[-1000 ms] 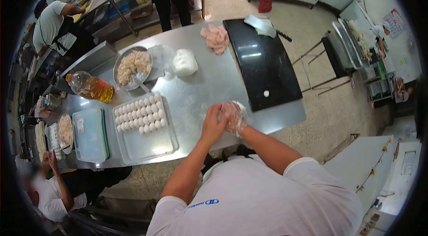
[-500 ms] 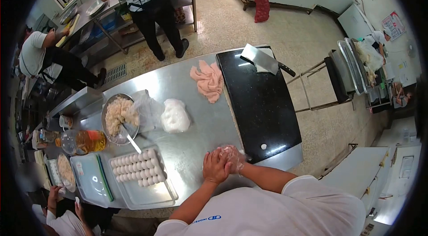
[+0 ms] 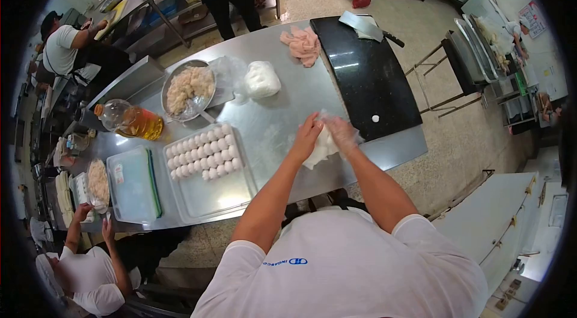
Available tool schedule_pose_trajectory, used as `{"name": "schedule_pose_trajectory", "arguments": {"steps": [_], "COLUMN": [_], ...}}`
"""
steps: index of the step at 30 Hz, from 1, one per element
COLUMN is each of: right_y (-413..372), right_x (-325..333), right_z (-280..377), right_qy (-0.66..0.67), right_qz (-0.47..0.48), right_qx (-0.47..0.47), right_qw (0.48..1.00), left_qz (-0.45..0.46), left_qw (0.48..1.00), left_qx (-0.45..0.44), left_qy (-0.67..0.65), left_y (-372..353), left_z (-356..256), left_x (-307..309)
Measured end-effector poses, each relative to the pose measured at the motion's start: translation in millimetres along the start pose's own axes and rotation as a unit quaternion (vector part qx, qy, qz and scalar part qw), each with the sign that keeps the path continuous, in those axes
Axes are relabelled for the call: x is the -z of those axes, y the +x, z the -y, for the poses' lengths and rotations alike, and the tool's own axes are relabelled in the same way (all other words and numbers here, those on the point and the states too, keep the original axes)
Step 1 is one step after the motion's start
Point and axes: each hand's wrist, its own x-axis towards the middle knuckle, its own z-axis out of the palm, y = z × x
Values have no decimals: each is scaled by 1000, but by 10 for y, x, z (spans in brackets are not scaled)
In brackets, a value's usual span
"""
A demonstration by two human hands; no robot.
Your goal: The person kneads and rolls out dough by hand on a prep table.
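My left hand (image 3: 308,136) has its fingers closed at the upper left edge of a pale, crumpled white sheet (image 3: 318,151), over the near part of the steel table. Clear plastic covers my right hand (image 3: 341,135), which grips the sheet's other side; whether it is cloth or film I cannot tell. To the right lies a black board (image 3: 368,81) with one small white piece (image 3: 375,118) on it. A cleaver (image 3: 362,25) rests at the board's far end, a folded white cloth under its blade. Beside the board is a bunched pink cloth (image 3: 302,45).
A white plastic-wrapped lump (image 3: 262,79) sits near a metal bowl (image 3: 165,93) of pale filling. Rows of small white rounded pieces (image 3: 204,153) fill part of a tray (image 3: 213,201). An oil bottle (image 3: 132,120) lies farther left. People work at the left and back.
Both hands have moved forward, away from my body, and the white sheet now shows between them. My view has shifted, so the table's things sit higher in the frame.
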Motion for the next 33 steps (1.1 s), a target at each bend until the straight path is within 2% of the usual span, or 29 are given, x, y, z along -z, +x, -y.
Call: {"name": "schedule_pose_trajectory", "arguments": {"steps": [2, 3, 4, 5, 7, 8, 10, 11, 12, 14, 15, 17, 20, 25, 33], "right_y": [-236, -349, -472, -606, -705, -798, -816, -762, -746, -762, -754, -650, -410, -52, 227], "right_x": [-51, -11, -26, -107, -303, -319, -402, -449, -572, -612, -618, -617, -549, -415, -324], "right_z": [312, 525, 670, 594, 573, 559, 491, 444, 337, 282, 283, 296, 311, 351, 252], "right_qy": [-36, -59, -171, -202, -255, -263, -330, -365, -163, -256, -317, -349, -363, -362, -329], "right_qz": [36, 54, 65, 43, -1, 20, 83, 115, 9, 16, 48, 91, 136, 190, 188], "right_qx": [12, 16, 26, 66, 163, 241, 249, 256, 384, 374, 346, 328, 315, 307, 373], "right_qw": [999, 997, 983, 976, 953, 934, 907, 888, 909, 891, 882, 873, 866, 859, 847], "left_qz": [47, 45, 43, 42, 34, 26, 1, -14, 7, 54, 59, 69, 78, 107, 37], "left_qw": [965, 959, 950, 939, 962, 971, 993, 978, 973, 951, 944, 927, 929, 917, 906], "left_qx": [113, 136, 166, 204, 204, 199, 72, 7, -48, -153, -161, -180, -148, -146, -167], "left_qy": [-232, -246, -262, -274, -179, -130, 97, 209, 228, 262, 283, 321, 330, 356, 387], "left_y": [-31, 3, -24, -149, -251, -236, -349, -386, -411, -447, -471, -438, -215, 110, 271], "left_z": [-200, -217, -198, -173, -241, -285, -492, -589, -664, -751, -743, -683, -581, -476, -338], "left_x": [158, 224, 286, 320, 345, 356, 335, 307, 290, 262, 263, 250, 146, 61, -161]}}
